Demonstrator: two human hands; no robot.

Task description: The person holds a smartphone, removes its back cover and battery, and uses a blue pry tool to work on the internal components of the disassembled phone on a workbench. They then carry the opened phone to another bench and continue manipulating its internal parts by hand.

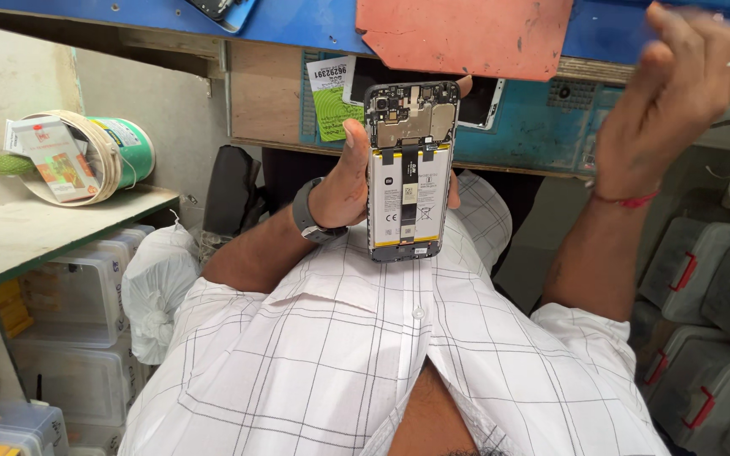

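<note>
Setting: cluttered blue workbench (297,25), far.
Left hand (344,181): closed around an opened phone (407,169), held upright.
Right hand (678,101): raised, fingers loosely spread, nothing held.
Handling: judged light, rigid, fragile; best gripped by its edges.

Opened phone (407,169) in left hand (344,190), right hand (678,101) raised

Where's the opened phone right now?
In the head view, the opened phone is upright at centre frame, gripped in the left hand, above the checked shirt; the right hand is raised apart at right.
</note>
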